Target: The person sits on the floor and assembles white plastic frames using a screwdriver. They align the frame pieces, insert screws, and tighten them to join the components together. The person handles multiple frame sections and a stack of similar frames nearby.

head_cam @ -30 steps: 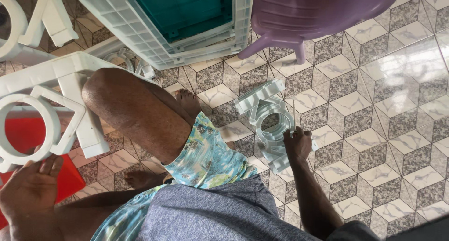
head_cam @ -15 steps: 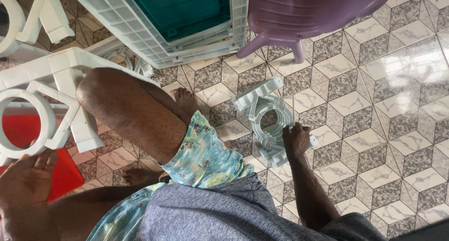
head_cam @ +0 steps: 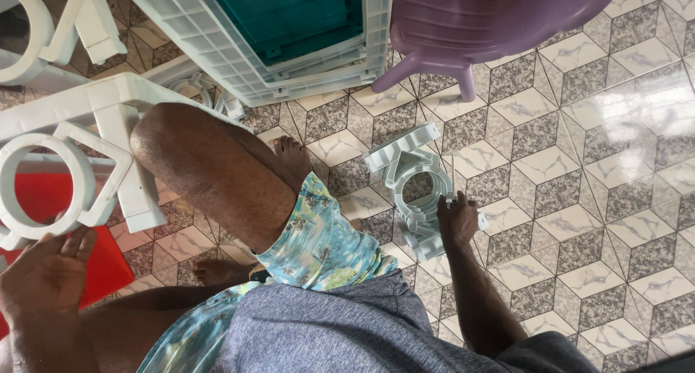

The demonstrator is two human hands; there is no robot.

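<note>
My right hand [head_cam: 457, 219] rests with fingers curled on the pale plastic panel [head_cam: 413, 188] lying on the tiled floor [head_cam: 579, 170], right of my knee. My left hand [head_cam: 45, 271], open, touches the white ringed frame [head_cam: 69, 163] at left, above a red stool [head_cam: 43, 228]. A purple chair [head_cam: 492, 18] stands beyond.

Bright, even daylight fills the view. The strongest glare lies on the glossy floor [head_cam: 615, 119], up and to the right of the right hand's fingers [head_cam: 452, 203], where the tile pattern washes pale. Shadows are soft: a faint one under the purple chair [head_cam: 492, 18] above those fingers, darker shade beneath the raised leg [head_cam: 217, 177] to their left. Focus is fairly sharp at the centre. The left hand [head_cam: 43, 279] at the frame edge is slightly soft, and straight lines bend a little toward the corners.
</note>
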